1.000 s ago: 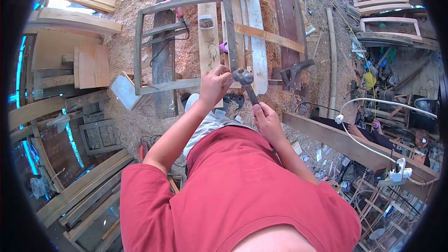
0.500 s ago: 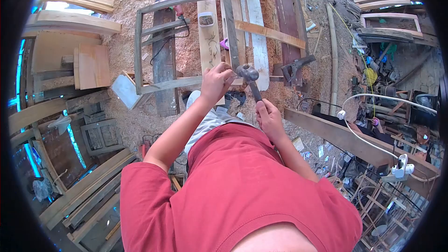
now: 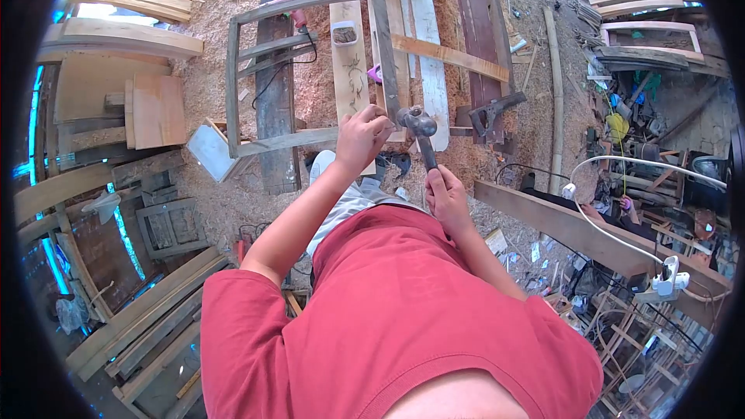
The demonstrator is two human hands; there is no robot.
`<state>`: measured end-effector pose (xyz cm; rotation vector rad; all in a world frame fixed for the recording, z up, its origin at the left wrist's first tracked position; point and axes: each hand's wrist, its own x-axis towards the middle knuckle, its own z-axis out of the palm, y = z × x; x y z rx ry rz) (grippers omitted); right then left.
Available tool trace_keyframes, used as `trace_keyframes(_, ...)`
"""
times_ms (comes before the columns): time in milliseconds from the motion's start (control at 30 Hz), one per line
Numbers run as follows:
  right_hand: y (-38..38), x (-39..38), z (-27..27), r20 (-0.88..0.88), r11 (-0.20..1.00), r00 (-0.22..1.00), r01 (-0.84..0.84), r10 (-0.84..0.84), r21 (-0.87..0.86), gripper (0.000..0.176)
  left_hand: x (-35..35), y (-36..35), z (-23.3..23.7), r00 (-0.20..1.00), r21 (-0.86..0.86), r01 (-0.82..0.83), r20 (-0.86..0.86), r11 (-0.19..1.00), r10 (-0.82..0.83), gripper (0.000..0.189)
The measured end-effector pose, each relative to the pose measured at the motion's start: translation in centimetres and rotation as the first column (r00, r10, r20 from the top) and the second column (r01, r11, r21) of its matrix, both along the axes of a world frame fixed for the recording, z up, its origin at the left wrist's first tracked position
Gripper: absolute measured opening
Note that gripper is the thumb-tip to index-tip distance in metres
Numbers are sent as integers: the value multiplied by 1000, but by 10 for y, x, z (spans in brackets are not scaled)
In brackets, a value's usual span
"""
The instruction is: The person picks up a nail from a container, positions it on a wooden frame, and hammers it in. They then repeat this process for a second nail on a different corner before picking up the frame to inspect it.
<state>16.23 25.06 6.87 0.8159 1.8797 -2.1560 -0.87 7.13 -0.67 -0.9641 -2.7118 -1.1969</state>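
My right hand [image 3: 448,195] is wrapped round the handle of a hammer [image 3: 420,124], whose metal head is up beside the near right corner of a grey wooden frame [image 3: 234,77]. At that corner my left hand [image 3: 362,140] has its fingers pinched together; whatever they hold is too small to make out. The frame lies across several planks. Inside its outline are a small white container [image 3: 343,33] with small brown contents and a pink tool [image 3: 298,19] with a black cord.
A dark angled clamp-like piece [image 3: 493,113] sits right of the frame. A long beam [image 3: 574,225] with a white cable and power plugs [image 3: 669,278] runs along the right. Stacked boards [image 3: 155,109] stand at left. Wood shavings cover the floor.
The hammer head has moved very slightly right, away from my left hand. My left hand stays at the frame's corner, fingers still pinched.
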Motion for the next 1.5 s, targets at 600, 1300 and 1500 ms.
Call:
trace_keyframes(600, 12, -54, -36, -33, 982, 999, 26, -20, 189, 27, -1, 1, 0, 1000, -28, 4, -19, 1000, -5, 29)
trace_keyframes(1300, 20, -116, -95, 30, 978, 1000, -2, -4, 208, 41, -43, -38, 35, 921, -354, 349, 300, 868, -248, 44)
trace_keyframes(1500, 20, -115, -93, -18, 965, 999, -44, 50, 258, 38, -52, -37, 25, 905, -511, 388, 368, 767, -213, 59)
